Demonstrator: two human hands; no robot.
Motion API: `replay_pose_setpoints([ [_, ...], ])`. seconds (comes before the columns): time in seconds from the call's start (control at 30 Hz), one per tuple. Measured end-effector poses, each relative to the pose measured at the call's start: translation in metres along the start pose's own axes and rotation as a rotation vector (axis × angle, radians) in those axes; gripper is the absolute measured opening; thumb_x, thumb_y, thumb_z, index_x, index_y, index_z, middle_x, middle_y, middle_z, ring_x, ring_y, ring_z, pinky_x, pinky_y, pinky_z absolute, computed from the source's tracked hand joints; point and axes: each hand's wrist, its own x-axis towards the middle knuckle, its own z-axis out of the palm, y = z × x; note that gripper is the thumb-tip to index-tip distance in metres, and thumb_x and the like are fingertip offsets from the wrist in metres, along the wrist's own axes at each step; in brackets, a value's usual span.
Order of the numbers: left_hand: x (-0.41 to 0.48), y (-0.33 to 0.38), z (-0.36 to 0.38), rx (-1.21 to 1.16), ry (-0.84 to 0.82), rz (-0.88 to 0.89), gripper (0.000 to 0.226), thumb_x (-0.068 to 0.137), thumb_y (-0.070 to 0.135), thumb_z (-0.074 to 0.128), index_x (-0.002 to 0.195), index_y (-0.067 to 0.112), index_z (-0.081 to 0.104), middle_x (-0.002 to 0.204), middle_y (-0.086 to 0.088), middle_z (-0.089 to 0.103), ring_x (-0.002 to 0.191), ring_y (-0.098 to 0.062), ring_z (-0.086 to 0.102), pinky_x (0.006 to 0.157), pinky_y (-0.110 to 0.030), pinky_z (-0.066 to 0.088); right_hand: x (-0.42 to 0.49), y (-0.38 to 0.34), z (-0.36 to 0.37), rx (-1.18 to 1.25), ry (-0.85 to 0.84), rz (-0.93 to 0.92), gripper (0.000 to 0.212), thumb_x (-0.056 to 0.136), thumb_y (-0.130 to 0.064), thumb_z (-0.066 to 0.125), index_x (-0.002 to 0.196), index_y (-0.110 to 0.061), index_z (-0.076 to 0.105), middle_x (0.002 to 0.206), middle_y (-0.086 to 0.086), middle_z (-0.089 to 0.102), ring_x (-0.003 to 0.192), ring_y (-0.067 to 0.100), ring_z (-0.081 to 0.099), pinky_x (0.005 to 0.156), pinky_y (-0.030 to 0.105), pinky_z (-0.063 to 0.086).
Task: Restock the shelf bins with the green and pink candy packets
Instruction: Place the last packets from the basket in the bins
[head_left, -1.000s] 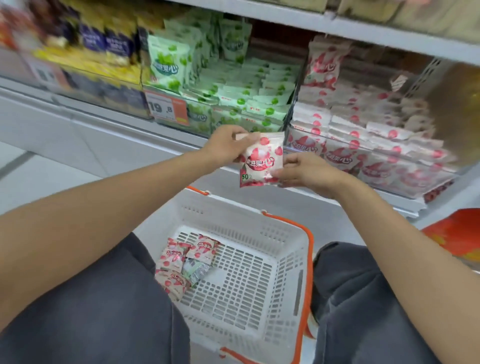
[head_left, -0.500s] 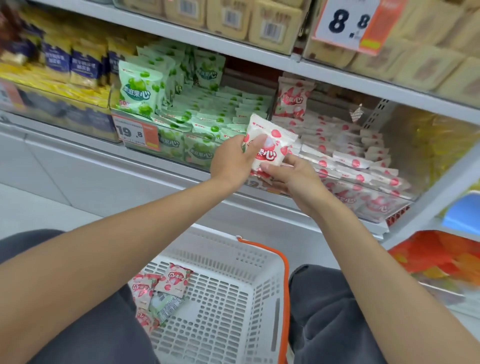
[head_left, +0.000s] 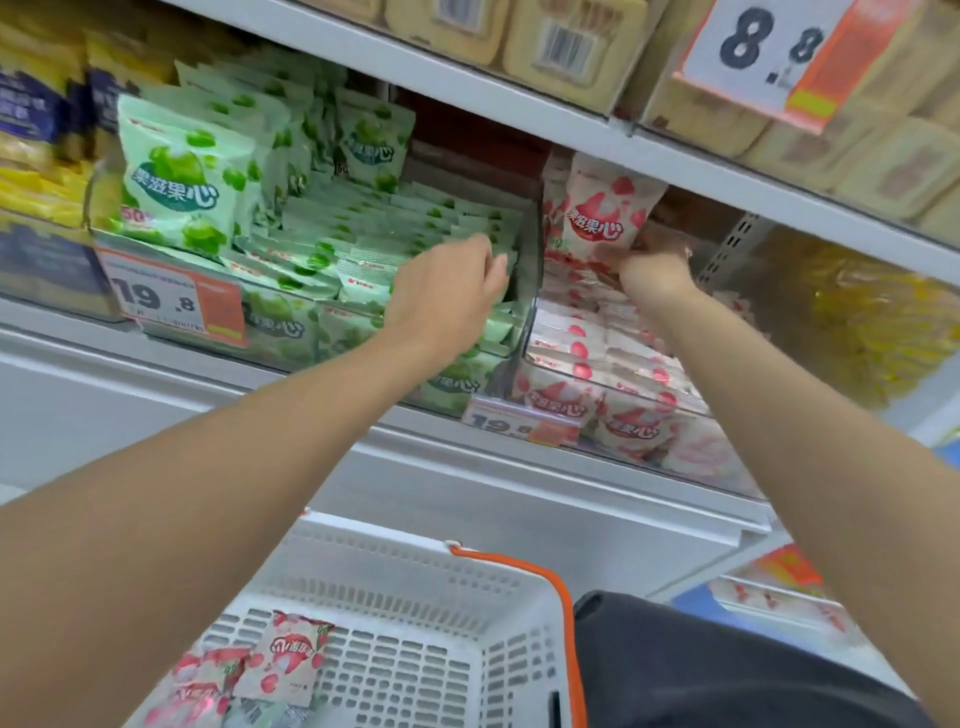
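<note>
My right hand (head_left: 652, 270) reaches deep into the pink bin (head_left: 613, 387) and holds the lower edge of an upright pink candy packet (head_left: 605, 218) at the bin's back; its fingers are partly hidden. Flat pink packets fill the bin below my forearm. My left hand (head_left: 449, 293) hovers over the green packets (head_left: 332, 244) in the green bin (head_left: 291, 338), close to the clear divider (head_left: 525, 306). Its fingers are loosely curled and hold nothing. An upright green packet (head_left: 174, 182) stands at that bin's front left.
A white basket (head_left: 415, 551) with an orange handle (head_left: 558, 597) sits between my knees, with several pink packets (head_left: 283, 657) in its left corner. Price tags (head_left: 171, 301) hang on the shelf edge. Yellow boxes (head_left: 566, 36) fill the shelf above; yellow bags (head_left: 872, 322) lie right.
My right hand carried the pink packet from in front of the shelf to the back of the pink bin. My left hand let go of it and moved over the green bin.
</note>
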Motion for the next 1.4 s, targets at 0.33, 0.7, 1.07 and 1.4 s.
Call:
replay_pose_setpoints([
  [0.33,0.001,0.000,0.006,0.052,0.004,0.015,0.037,0.106,0.037,0.028,0.098,0.013,0.056,0.078,-0.003,0.061,0.068,-0.029,0.056,0.053,-0.034,0.035,0.020,0.010,0.045,-0.289,0.157,0.049,0.028,0.089,-0.034,0.056,0.099,-0.008,0.058,0.109,0.012,0.061,0.088,0.027,0.061,0.067,0.032,0.048],
  [0.7,-0.006,0.003,-0.004,-0.036,-0.009,0.007,0.036,0.105,0.034,0.033,0.091,0.011,0.057,0.069,-0.001,0.058,0.059,-0.020,0.054,0.052,-0.036,0.043,0.010,0.011,0.014,-0.373,0.073,-0.026,0.010,0.098,-0.015,0.054,0.103,-0.007,0.056,0.103,0.011,0.063,0.094,0.028,0.063,0.075,0.033,0.053],
  [1.07,-0.005,0.002,0.001,0.040,-0.021,0.002,0.036,0.106,0.033,0.031,0.091,0.013,0.056,0.066,0.000,0.056,0.055,-0.018,0.051,0.045,-0.030,0.033,0.027,-0.004,0.022,-0.368,0.073,-0.003,0.038,0.102,-0.025,0.046,0.138,-0.014,0.047,0.138,0.006,0.055,0.117,0.023,0.059,0.078,0.024,0.043],
  [1.4,-0.004,0.001,0.004,0.053,-0.002,0.014,0.036,0.106,0.034,0.031,0.084,0.014,0.052,0.061,0.002,0.052,0.051,-0.016,0.047,0.043,-0.029,0.028,0.030,0.018,0.017,-0.380,0.036,-0.053,0.044,0.100,-0.039,0.047,0.132,-0.009,0.050,0.124,0.008,0.061,0.087,0.019,0.054,0.071,0.029,0.043],
])
